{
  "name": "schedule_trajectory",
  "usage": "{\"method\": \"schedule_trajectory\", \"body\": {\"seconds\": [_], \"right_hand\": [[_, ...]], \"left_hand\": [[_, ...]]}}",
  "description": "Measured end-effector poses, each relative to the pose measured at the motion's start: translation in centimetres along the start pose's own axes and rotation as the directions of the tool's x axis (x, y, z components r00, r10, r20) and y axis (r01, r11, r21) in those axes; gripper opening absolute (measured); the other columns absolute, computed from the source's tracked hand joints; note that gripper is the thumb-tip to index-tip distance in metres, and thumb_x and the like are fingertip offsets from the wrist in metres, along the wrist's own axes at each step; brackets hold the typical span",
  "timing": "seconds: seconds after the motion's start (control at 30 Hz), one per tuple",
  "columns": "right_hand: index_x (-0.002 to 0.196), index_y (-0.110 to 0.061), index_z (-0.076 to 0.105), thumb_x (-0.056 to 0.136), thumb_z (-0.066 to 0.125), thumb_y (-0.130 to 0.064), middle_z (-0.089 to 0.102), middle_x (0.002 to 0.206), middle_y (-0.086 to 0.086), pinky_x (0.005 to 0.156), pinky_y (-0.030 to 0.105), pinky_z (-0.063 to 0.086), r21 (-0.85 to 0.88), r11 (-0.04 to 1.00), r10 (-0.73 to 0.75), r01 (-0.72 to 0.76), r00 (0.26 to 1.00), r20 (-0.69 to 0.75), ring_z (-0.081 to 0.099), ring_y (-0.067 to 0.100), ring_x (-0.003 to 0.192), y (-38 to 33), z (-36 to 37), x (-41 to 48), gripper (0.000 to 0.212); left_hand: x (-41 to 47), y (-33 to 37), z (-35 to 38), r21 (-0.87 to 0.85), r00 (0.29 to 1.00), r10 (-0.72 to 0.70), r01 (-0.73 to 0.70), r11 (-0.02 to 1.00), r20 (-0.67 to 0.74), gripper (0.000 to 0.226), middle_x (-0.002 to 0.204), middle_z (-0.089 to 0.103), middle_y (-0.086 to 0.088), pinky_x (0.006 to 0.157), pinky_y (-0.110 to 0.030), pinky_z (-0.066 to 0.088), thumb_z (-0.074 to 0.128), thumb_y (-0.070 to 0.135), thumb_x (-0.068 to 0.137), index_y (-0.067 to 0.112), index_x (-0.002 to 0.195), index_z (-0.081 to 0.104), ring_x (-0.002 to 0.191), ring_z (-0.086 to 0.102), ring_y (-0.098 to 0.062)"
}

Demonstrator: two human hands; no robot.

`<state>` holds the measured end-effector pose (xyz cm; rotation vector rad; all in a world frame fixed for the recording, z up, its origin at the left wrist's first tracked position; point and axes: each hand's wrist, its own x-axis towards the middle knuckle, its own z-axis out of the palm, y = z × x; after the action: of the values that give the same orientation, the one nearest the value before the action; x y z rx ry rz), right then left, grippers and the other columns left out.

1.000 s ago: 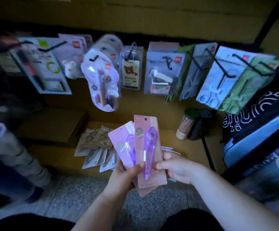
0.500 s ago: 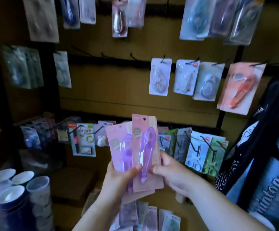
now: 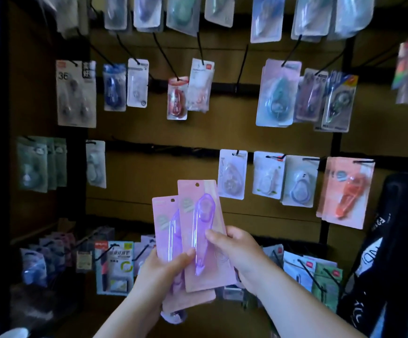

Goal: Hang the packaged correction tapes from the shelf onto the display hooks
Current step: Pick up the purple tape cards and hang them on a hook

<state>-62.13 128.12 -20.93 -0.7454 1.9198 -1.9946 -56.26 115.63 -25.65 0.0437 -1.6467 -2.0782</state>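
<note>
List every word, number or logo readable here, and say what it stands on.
"36": on the white card pack hanging at upper left.
Pink correction tape packs, held in front: print too blurred to read.
Black bag at right: white lettering, cut off and unreadable.
All other hanging packs: logos and print too small or blurred to read.
</note>
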Motion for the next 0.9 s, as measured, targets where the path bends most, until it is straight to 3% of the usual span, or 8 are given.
{"method": "schedule_trajectory", "body": {"seconds": [0.2,0.27,0.4,0.47,0.57,0.7,0.83,0.9], "right_hand": [[0.078,-0.015,0.062,0.085,0.06,-0.017,0.067,0.087,0.012,0.081,0.04,0.05,-0.005,0.997,-0.075,0.075,0.996,-0.041,0.063,0.027,0.08,-1.4,0.3,3.3,0.007],[0.08,-0.014,0.061,0.085,0.059,-0.016,0.066,0.087,0.012,0.079,0.038,0.049,-0.006,0.995,-0.099,0.098,0.995,-0.035,0.062,0.027,0.081,-2.0,0.3,4.2,0.005],[0.079,-0.016,0.059,0.086,0.058,-0.015,0.064,0.081,0.006,0.071,0.032,0.047,-0.014,0.985,-0.17,0.17,0.978,-0.123,0.059,0.02,0.076,-3.4,-0.1,5.4,0.007],[0.076,-0.017,0.059,0.086,0.058,-0.014,0.062,0.074,0.0,0.064,0.024,0.043,-0.037,0.972,-0.237,0.234,0.957,-0.167,0.057,0.014,0.07,-4.6,-0.8,5.7,0.01],[0.075,-0.018,0.058,0.087,0.057,-0.011,0.06,0.07,-0.004,0.057,0.013,0.044,-0.108,0.929,-0.37,0.355,0.901,-0.225,0.055,0.008,0.065,-7.7,-1.8,6.4,0.013],[0.077,-0.019,0.057,0.087,0.057,-0.015,0.061,0.077,-0.001,0.067,0.026,0.044,-0.16,0.885,-0.465,0.437,0.834,-0.297,0.057,0.015,0.073,-13.3,-3.2,8.2,0.011],[0.09,-0.015,0.057,0.087,0.057,-0.021,0.062,0.089,0.003,0.073,0.027,0.044,-0.25,0.846,-0.532,0.47,0.772,-0.348,0.057,0.019,0.087,-18.1,-3.7,9.9,0.007],[0.094,-0.016,0.055,0.088,0.055,-0.024,0.06,0.085,0.0,0.064,0.022,0.044,-0.289,0.833,-0.551,0.472,0.754,-0.357,0.056,0.016,0.085,-19.6,-3.7,10.6,0.01]], "left_hand": [[3.3,2.3,-0.1,0.035,0.997,0.076,-0.076,0.996,-0.015,0.04,0.069,0.076,0.001,0.051,-0.019,0.055,0.071,0.015,0.05,0.011,0.09,0.065,0.06,0.07,-0.01],[4.5,2.7,-0.3,0.091,0.992,0.112,-0.107,0.99,-0.052,0.057,0.069,0.076,0.001,0.054,-0.021,0.055,0.077,0.028,0.036,0.012,0.089,0.066,0.063,0.07,-0.011],[5.8,3.9,-0.9,0.146,0.982,0.158,-0.142,0.979,-0.105,0.073,0.086,0.074,-0.011,0.076,-0.043,0.054,0.072,0.041,0.028,0.011,0.094,0.066,0.081,0.068,-0.028],[6.3,5.0,-1.1,0.153,0.981,0.172,-0.157,0.976,-0.092,0.072,0.084,0.074,-0.01,0.072,-0.038,0.054,0.074,0.038,0.028,0.012,0.095,0.065,0.078,0.068,-0.027],[7.2,7.5,-0.7,0.175,0.98,0.192,-0.181,0.968,-0.048,0.064,0.084,0.073,-0.01,0.07,-0.038,0.054,0.089,0.027,0.041,0.012,0.098,0.062,0.077,0.069,-0.026],[9.0,10.9,0.7,0.152,0.975,0.22,-0.212,0.965,-0.036,0.046,0.095,0.066,-0.013,0.071,-0.041,0.054,0.072,0.017,0.069,0.013,0.11,0.051,0.083,0.066,-0.028],[10.9,12.8,1.2,0.167,0.962,0.273,-0.267,0.949,-0.018,0.047,0.093,0.067,-0.009,0.063,-0.032,0.053,0.072,0.017,0.071,0.013,0.113,0.052,0.08,0.066,-0.023],[11.6,13.3,1.4,0.172,0.958,0.288,-0.282,0.944,-0.012,0.048,0.093,0.067,-0.009,0.065,-0.034,0.053,0.073,0.018,0.069,0.014,0.113,0.053,0.081,0.066,-0.024]]}}
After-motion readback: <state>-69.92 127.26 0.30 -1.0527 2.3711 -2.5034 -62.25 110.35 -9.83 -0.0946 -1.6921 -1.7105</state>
